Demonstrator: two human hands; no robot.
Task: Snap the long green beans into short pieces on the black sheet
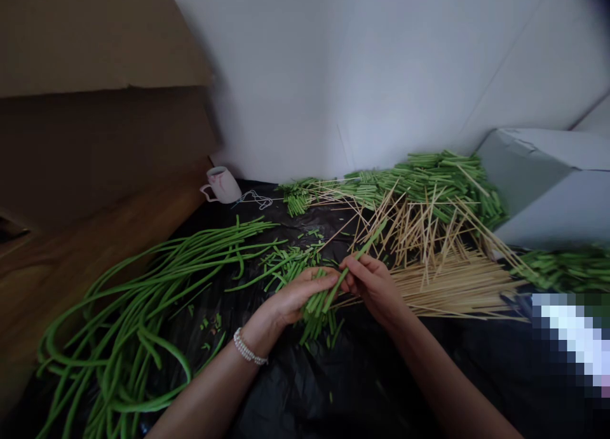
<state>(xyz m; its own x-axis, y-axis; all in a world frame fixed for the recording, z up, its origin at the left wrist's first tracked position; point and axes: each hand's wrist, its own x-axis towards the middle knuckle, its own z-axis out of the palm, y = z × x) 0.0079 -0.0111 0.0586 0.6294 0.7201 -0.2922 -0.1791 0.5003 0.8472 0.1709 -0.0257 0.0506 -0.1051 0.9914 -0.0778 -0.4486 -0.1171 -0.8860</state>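
Observation:
In the head view my left hand (300,293), with a beaded bracelet on its wrist, is closed round a small bunch of cut green bean pieces (318,304). My right hand (374,281) pinches a longer green bean piece (366,245), which slants up and away from the bunch. The two hands nearly touch. Below my left hand lie more cut pieces (317,332). Whole long green beans (128,337) lie looped in a heap to the left. To the right of my right hand spreads a pile of bamboo skewers (457,283).
Behind the loose skewers, bundled green pieces (438,178) are heaped along the wall (333,77). A mug (223,186) stands beside tangled string (260,201). A cardboard box (105,128) is at left, a pale box (548,178) at right. Black plastic sheeting (286,388) lies underneath.

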